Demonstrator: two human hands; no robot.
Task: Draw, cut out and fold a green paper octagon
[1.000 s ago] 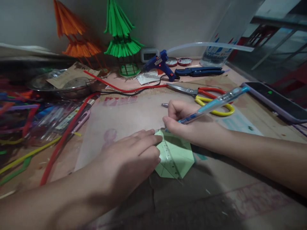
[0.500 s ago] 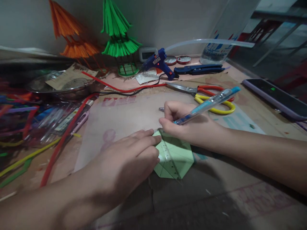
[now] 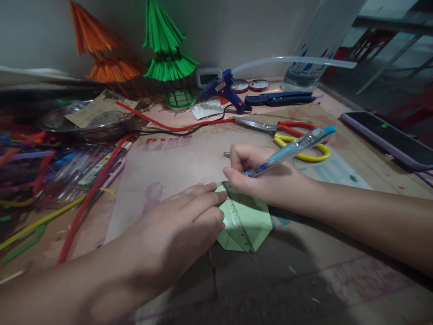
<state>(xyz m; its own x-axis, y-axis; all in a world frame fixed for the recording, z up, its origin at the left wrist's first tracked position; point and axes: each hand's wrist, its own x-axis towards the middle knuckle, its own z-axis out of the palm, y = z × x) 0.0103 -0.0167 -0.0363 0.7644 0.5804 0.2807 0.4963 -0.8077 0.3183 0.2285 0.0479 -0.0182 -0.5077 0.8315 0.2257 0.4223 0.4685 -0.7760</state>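
Left hand rests flat, fingers extended, on green paper beside clear ruler; right hand pinches pen at paper's far edge. Paper seemingly cut, partly marked; can't tell what's left.

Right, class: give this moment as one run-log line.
left hand: on green paper and clear ruler | right hand: holding blue pen | scissors: beyond right hand

Orange tiered model beside a green tiered model, metal bowl bearing brown paper, blue glue gun with translucent glue stick, two round red-rimmed discs, scissors with red and yellow handles, phone lying on the counter at right
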